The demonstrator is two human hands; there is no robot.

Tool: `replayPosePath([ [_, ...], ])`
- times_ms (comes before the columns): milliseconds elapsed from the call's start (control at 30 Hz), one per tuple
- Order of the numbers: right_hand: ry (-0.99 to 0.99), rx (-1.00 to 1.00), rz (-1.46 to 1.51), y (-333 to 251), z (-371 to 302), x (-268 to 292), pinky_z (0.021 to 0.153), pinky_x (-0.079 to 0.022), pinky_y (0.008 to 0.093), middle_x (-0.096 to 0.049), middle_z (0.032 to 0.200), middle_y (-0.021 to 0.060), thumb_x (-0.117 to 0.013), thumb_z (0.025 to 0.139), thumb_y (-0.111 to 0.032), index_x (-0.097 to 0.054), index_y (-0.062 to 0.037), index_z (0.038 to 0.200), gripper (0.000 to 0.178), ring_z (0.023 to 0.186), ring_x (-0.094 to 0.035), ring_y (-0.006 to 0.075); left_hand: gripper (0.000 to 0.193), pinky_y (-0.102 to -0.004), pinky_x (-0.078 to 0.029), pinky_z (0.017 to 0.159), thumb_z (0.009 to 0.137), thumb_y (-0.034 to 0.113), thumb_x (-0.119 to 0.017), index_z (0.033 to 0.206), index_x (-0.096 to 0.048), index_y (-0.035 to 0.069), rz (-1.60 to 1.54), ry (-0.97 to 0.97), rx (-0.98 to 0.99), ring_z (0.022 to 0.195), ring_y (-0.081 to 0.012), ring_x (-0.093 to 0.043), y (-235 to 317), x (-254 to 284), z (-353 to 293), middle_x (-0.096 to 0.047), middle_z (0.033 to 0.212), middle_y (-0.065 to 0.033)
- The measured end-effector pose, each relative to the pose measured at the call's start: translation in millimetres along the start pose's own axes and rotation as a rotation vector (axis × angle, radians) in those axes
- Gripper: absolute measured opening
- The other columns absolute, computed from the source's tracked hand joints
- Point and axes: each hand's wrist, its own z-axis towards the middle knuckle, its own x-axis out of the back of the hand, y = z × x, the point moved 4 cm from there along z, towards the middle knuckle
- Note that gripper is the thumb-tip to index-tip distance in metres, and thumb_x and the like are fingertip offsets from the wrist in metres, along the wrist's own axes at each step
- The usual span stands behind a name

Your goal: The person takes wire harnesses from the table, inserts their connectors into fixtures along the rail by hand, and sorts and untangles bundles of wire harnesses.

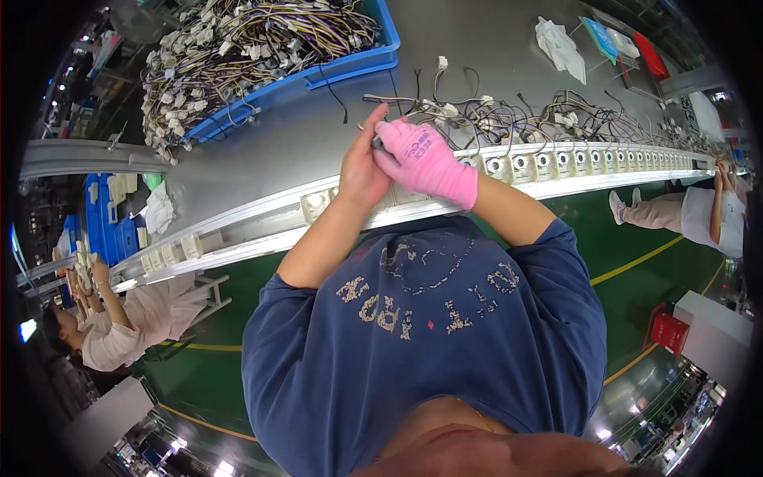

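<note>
My bare left hand [365,171] and my right hand [421,157], in a pink glove, meet above the near rail. The gloved fingers are curled and closed against the left hand's fingers. Whatever lies between them is hidden; only a small greyish patch shows at the fingertips. Just beyond the hands, a loose bundle of thin wires with white connectors [449,110] lies on the metal table. Beneath and beside them runs a white rail [509,189] carrying a row of white housings with round openings [544,163]. One housing [316,205] sits left of my left wrist.
A blue bin [350,75] heaped with wire harnesses [262,40] stands at the far left. More wires [592,119] lie along the right, and a white cloth [560,48] lies behind them. Two people work along the rail, one left [119,318], one right [707,211].
</note>
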Motion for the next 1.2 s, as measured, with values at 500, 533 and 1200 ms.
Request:
replayPosePath([
  [500,-0.216,0.301,-0.064,16.1,-32.0,-8.8,0.066,-0.046,0.038,-0.057,0.083,0.0099,-0.06,0.081,-0.03,-0.052,-0.0067,0.09,0.026,0.075,-0.059,0.0277,0.014,-0.0396,-0.042,0.07,0.082,0.016,-0.06,0.079,-0.058,0.003,1.82,-0.421,-0.605,0.079,-0.0326,-0.05,15.3,2.7,-32.9,-0.053,0.081,-0.0126],
  [533,-0.214,0.296,-0.065,16.2,-32.8,-11.1,0.066,-0.046,0.038,-0.057,0.083,0.0099,-0.06,0.081,-0.03,-0.052,-0.0067,0.09,0.026,0.075,-0.059,0.0277,0.012,-0.0397,-0.042,0.07,0.08,0.015,-0.062,0.08,-0.059,0.003,1.849,-0.42,-0.651,0.079,-0.0318,-0.05,14.0,3.1,-37.3,-0.053,0.082,-0.012],
  [1200,0.085,0.26,-0.203,1.8,-62.5,-20.5,0.073,-0.039,0.0379,-0.054,0.089,0.0088,-0.056,0.078,-0.021,-0.057,-0.0061,0.091,0.02,0.087,-0.054,0.0247,0.014,-0.0418,-0.036,0.074,0.077,0.007,-0.056,0.09,-0.055,0.001,1.98,-0.212,-0.73,0.087,-0.0318,-0.048,-8.5,6.8,-41.3,-0.051,0.09,-0.0134],
])
